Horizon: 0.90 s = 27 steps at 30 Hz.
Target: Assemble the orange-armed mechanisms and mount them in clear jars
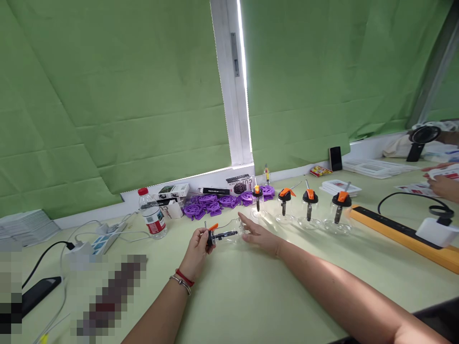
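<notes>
A clear bottle [229,235] with a black cap and an orange lever lies sideways above the table, in front of the purple pieces. My left hand [198,249] has its fingers closed round the black cap end. At the bottle's base is my right hand [258,235], its fingers apart and the thumb near the clear wall; whether it touches is hard to tell. Upright to the right stand several similar clear bottles with black and orange tops, among them one bottle [310,205] and the rightmost bottle [338,215].
Purple plastic parts [211,204] and small boxes [174,191] line the wall. A water bottle [152,215] stands left of them. An orange power strip [401,236], a black fan [423,138] and another person's hand [444,186] are at right; cables [64,267] and a phone [41,294] at left.
</notes>
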Motion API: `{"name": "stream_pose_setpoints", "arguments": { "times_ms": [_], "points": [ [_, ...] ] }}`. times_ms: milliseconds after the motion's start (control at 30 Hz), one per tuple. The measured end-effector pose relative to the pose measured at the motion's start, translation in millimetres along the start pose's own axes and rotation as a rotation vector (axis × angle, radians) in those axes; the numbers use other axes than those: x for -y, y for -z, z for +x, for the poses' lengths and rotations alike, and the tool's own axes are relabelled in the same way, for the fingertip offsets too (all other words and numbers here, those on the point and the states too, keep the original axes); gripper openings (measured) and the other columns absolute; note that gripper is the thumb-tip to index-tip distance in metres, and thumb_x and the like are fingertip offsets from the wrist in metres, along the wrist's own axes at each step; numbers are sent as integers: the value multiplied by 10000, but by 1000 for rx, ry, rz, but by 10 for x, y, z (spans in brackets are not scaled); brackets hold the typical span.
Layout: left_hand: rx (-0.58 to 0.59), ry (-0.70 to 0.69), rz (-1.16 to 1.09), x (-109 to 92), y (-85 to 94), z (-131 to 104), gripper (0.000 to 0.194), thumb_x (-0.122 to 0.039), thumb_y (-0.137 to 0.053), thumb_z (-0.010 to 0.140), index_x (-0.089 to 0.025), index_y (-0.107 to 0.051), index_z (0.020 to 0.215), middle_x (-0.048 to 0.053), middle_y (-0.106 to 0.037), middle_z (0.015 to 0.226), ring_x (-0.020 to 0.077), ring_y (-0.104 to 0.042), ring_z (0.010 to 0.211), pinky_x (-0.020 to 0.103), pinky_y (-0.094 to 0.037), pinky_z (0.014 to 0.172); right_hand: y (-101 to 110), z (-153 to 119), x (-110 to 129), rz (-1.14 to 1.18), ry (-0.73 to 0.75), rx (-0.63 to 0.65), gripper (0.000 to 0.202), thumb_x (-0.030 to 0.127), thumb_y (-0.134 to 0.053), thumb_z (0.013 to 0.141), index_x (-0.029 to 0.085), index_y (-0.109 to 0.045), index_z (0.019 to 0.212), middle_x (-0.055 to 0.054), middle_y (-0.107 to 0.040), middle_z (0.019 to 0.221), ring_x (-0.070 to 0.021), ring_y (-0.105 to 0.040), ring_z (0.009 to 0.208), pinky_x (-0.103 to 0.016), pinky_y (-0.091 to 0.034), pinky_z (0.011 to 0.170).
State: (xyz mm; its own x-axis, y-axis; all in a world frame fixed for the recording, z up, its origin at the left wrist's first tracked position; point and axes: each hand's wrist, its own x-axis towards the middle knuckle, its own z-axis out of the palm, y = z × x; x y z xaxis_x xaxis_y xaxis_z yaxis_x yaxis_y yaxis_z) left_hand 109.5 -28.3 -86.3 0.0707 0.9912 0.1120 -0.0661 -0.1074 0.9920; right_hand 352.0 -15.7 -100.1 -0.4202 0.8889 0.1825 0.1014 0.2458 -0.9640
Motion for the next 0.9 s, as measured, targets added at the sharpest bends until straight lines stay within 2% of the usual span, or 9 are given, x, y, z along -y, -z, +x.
{"name": "stream_pose_setpoints", "arguments": {
  "times_ms": [33, 100, 200, 300, 433, 533, 733, 900],
  "points": [
    [-2, 5, -7, -4, -1, 1, 412, -541, -569, 764, -189, -454, 945, -31, -561, 677, 95, -531, 572, 209, -383, 513, -2, -4, 0, 19, 28, 32, 897, 490, -681, 741, 329, -180, 1468, -97, -292, 1478, -237, -428, 1214, -355, -419, 931],
    [-7, 6, -16, -13, -4, 0, 415, -542, -573, 759, -186, -458, 939, -31, -563, 672, 94, -528, 567, 209, -385, 514, -11, 1, -8, 58, 42, 58, 929, 450, -729, 703, 333, -203, 1460, -101, -290, 1461, -216, -459, 1156, -350, -428, 918],
    [-11, -3, -15, -23, -10, -3, 418, -545, -583, 748, -186, -464, 927, -34, -560, 668, 90, -513, 551, 211, -388, 510, -23, 19, -19, 100, 10, 36, 866, 428, -736, 698, 324, -284, 1429, -101, -394, 1343, -153, -539, 943, -325, -473, 818],
    [-1, -13, 1, -19, -10, -6, 418, -545, -583, 748, -187, -466, 929, -35, -558, 666, 91, -513, 549, 212, -390, 507, -25, 28, -21, 121, -26, 18, 774, 444, -696, 734, 303, -333, 1403, -87, -479, 1219, -128, -566, 817, -273, -481, 673],
    [10, -30, 32, 8, 0, 0, 423, -546, -575, 757, -186, -467, 951, -37, -548, 670, 91, -514, 554, 212, -395, 505, -40, 28, -21, 150, -72, 12, 666, 493, -604, 798, 242, -372, 1370, -47, -566, 982, -113, -592, 655, -228, -413, 510],
    [16, -41, 43, 35, 8, 10, 405, -538, -560, 776, -187, -467, 954, -41, -539, 669, 85, -500, 554, 210, -401, 508, -52, 27, -9, 147, -117, 0, 617, 513, -568, 813, 223, -401, 1331, -36, -583, 939, -76, -547, 513, -213, -321, 421],
    [25, -33, 58, 63, 13, 26, 382, -535, -544, 791, -193, -471, 944, -45, -531, 678, 81, -500, 560, 206, -409, 514, -56, 0, 83, 132, -146, 25, 485, 524, -538, 821, 226, -489, 1201, -23, -618, 912, -40, -456, 435, -196, -257, 396],
    [7, -21, 71, 40, 6, 11, 412, -549, -568, 760, -191, -474, 941, -40, -542, 677, 88, -519, 559, 205, -407, 503, -84, -5, 104, 124, -162, 7, 442, 534, -497, 833, 237, -500, 1161, -5, -630, 856, -31, -405, 400, -188, -217, 384]
  ]
}}
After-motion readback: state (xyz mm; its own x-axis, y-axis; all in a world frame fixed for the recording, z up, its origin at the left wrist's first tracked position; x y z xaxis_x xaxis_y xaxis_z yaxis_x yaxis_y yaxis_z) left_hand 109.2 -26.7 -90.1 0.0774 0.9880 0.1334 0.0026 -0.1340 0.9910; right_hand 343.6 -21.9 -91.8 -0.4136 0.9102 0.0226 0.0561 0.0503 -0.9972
